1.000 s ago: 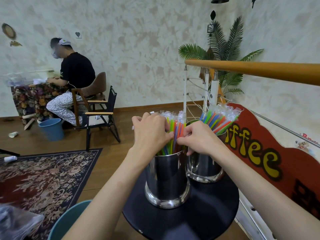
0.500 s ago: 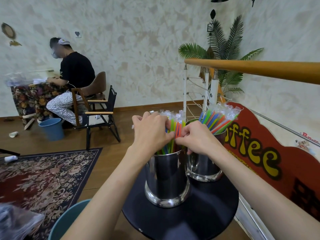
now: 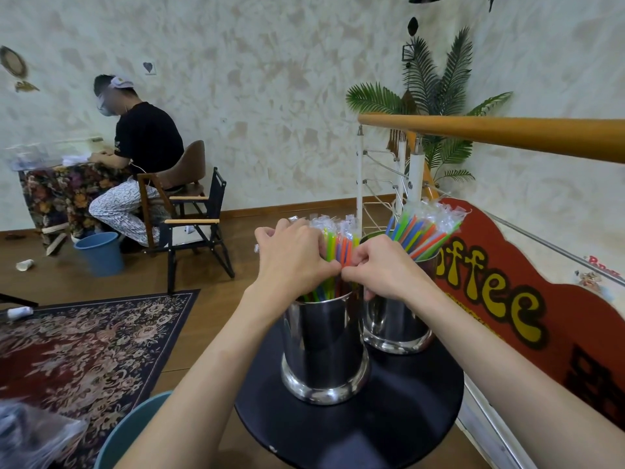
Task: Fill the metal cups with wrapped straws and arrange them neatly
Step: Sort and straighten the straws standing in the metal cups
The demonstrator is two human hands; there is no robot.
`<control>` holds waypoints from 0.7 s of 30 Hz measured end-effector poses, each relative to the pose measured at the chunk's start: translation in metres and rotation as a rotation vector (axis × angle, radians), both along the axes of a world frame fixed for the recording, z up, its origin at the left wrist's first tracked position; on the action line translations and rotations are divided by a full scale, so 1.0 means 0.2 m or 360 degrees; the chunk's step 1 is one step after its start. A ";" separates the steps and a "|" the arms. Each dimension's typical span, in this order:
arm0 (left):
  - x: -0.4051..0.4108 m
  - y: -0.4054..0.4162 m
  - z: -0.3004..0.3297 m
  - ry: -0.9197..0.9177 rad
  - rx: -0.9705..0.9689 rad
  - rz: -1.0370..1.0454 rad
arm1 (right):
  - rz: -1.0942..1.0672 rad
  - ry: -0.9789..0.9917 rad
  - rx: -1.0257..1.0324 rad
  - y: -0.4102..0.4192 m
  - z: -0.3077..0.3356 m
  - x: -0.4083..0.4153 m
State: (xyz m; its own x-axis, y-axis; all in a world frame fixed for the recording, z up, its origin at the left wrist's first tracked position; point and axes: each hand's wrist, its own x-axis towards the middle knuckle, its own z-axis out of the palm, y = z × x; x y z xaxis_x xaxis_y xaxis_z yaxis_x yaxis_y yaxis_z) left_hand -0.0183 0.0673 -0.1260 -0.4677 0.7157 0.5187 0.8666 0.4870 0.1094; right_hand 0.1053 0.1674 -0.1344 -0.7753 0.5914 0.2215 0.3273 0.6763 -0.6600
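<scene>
Both hands bunched up over the near metal cup on the round black desk. Left hand curled round the wrapped straws standing in it, right hand pinching a couple at the middle. Far cup right behind, already full and fanned out. Biggest risk probably tugging sideways too hard and tipping the cup, or crumpling wrappers from squeezing.
</scene>
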 end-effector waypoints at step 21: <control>-0.07 -0.16 0.12 -0.0462 0.0099 -0.0446 | 0.0342 0.0262 -0.0121 0.07 0.07 0.03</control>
